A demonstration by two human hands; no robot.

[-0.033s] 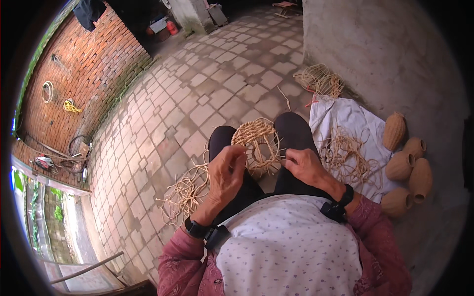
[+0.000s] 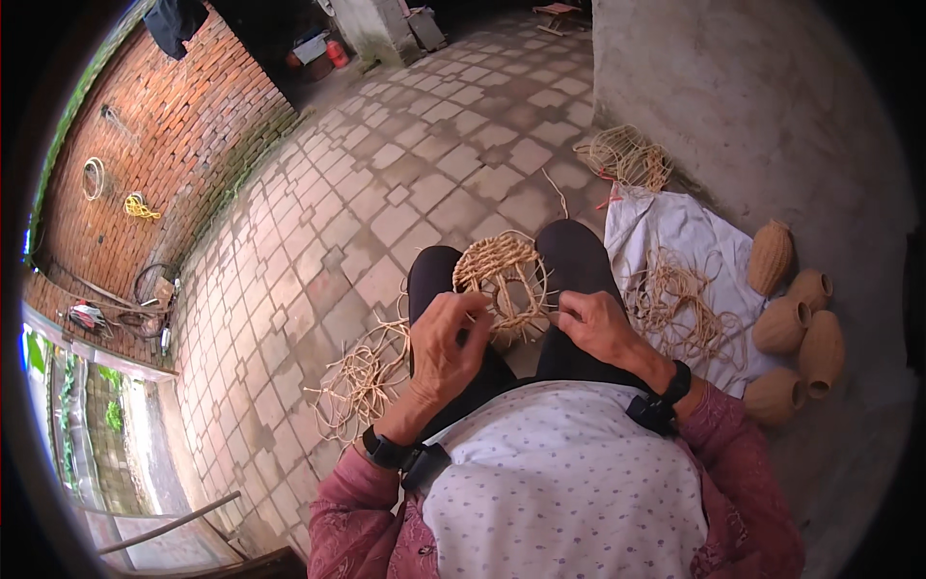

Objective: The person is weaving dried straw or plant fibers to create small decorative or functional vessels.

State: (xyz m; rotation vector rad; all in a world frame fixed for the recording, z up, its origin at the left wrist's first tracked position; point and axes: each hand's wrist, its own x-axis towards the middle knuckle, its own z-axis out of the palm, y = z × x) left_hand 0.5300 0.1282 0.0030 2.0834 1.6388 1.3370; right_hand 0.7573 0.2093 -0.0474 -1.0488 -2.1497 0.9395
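Note:
A round, partly woven piece of tan cord on a thin open frame (image 2: 497,258) sits between my knees, its lower part showing gaps. My left hand (image 2: 446,343) is at the piece's lower left edge, fingers curled; what they grip is hidden. At its lower right edge my right hand (image 2: 603,328) has thumb and forefinger closed, on what is too small to make out. Loose tan cord (image 2: 352,381) is heaped by my left leg. More cord (image 2: 675,299) lies on a white cloth (image 2: 637,217) to my right.
Several woven vase-shaped baskets (image 2: 822,352) lie beside the cloth at right, near a grey wall (image 2: 733,106). A wire-like bundle (image 2: 627,154) rests at that wall's foot. A brick wall (image 2: 193,96) bounds the paved floor (image 2: 338,193) at left. A metal bar (image 2: 169,521) is at lower left.
My left hand's fingers have shifted slightly to the right along the edge of the woven piece. My right hand looks unchanged.

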